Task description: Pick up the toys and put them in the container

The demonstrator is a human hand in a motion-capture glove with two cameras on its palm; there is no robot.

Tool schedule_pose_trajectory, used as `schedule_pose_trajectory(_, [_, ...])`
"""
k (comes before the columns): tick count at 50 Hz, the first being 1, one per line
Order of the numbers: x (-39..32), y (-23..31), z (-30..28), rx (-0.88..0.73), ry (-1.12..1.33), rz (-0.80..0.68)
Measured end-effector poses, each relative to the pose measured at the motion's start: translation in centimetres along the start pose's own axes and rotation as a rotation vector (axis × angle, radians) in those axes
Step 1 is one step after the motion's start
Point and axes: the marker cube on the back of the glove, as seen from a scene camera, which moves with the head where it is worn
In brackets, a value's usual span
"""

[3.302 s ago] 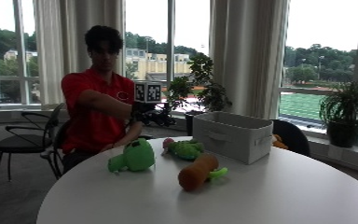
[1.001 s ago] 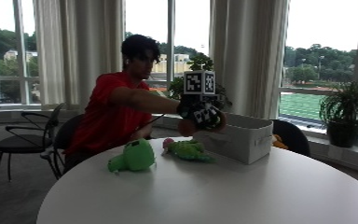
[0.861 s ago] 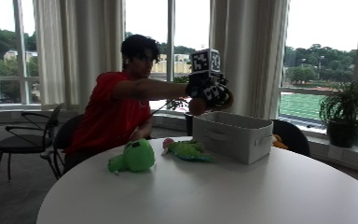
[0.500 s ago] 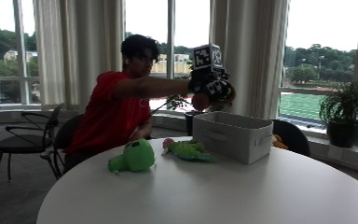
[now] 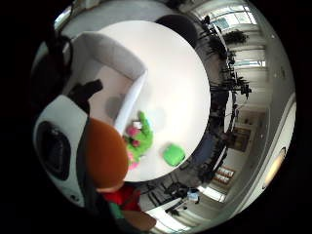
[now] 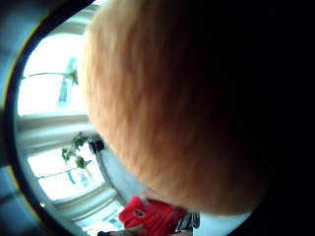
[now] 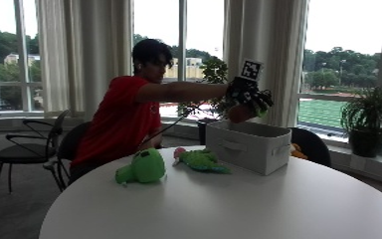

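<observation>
Outside view: camera across desk (image 7: 257, 209), low, facing windows and seated person; whole scene at middle range. Little-finger palm view: high above, looking down on container (image 5: 114, 78), desk, two green toys (image 5: 141, 139). Thumb palm view: almost filled by orange toy (image 6: 172, 108), very close; windows at edge. Shared by outside and little-finger views: container, desk, green toys.

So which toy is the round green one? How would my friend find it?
Find the white round table and its white container. Two green toys lie beside it. The round green toy is the plump one farther from the container; the long toy with pink bits lies between them.
</observation>
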Motion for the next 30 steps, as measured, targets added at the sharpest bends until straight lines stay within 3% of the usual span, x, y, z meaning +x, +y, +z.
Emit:
schedule_pose_trajectory(6, [1.0,1.1,0.5,-0.111,0.084,-0.041])
schedule_pose_trajectory(9, [1.3,1.5,0.1,-0.082,0.057,-0.013])
schedule_pose_trajectory(14, [1.7,3.2,-0.8,-0.011,-0.011,-0.163])
schedule_pose_trajectory(18, [3.8,4.0,-0.8,0.016,0.098,-0.019])
schedule_pose_trajectory(22, [6.9,5.9,-0.7,0.023,0.084,-0.073])
schedule_pose_trajectory(27, [8.3,6.5,-0.1,0.024,0.106,0.111])
schedule_pose_trajectory(30, [8.4,7.2,0.1,0.026,0.092,0.089])
